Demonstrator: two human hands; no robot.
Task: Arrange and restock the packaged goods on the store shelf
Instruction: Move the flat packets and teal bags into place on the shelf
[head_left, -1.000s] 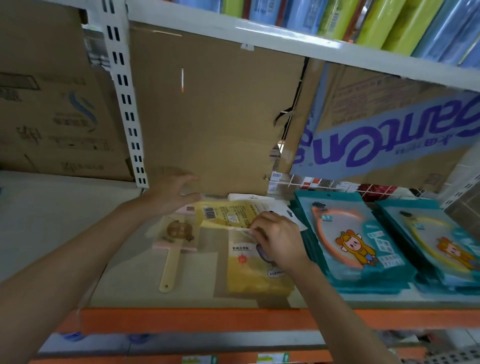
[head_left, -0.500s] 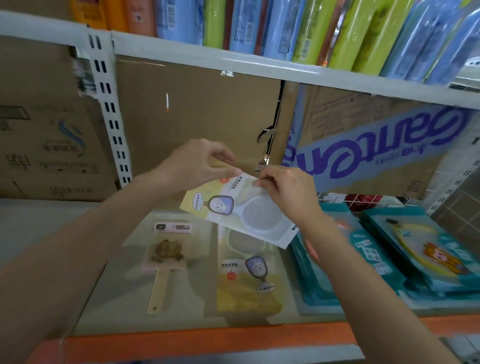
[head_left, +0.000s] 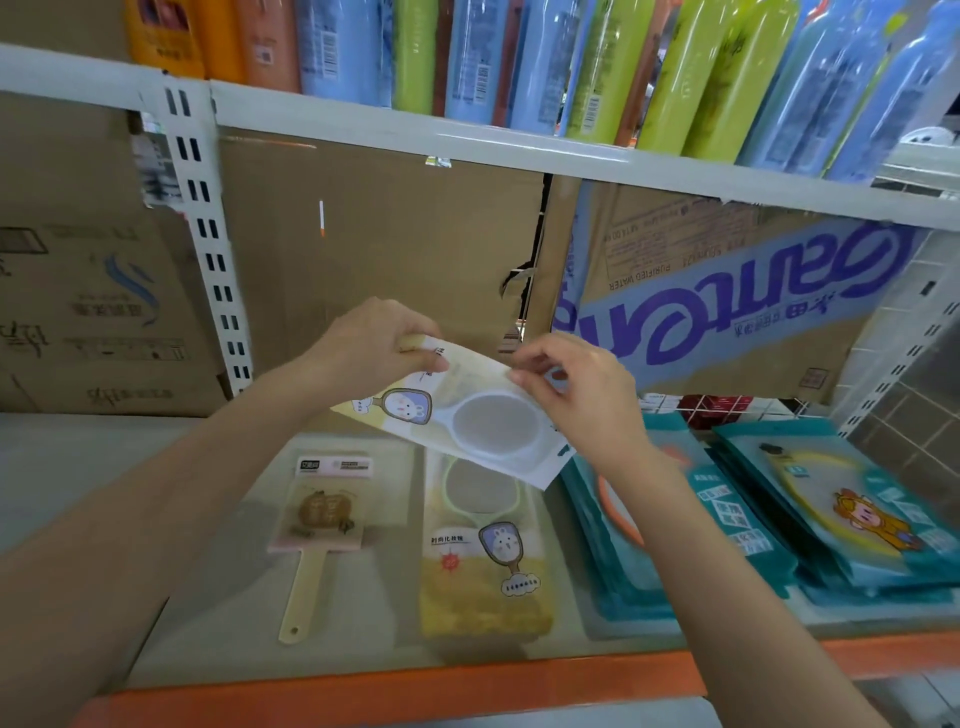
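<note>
I hold a flat yellow-and-white mirror packet in the air above the shelf. My left hand pinches its upper left corner and my right hand pinches its upper right edge. Below it a second packet of the same kind lies flat on the shelf board. To its left lies a packaged hand mirror with a cream handle. Two stacks of teal packets lie to the right.
Cardboard sheets line the back of the shelf. A slotted white upright stands at the left. The upper shelf carries several tall coloured bottles. An orange rail runs along the front edge.
Both hands have lifted the mirror packet off the shelf pile into the air and turned it face up. My view has risen toward the upper shelf.
</note>
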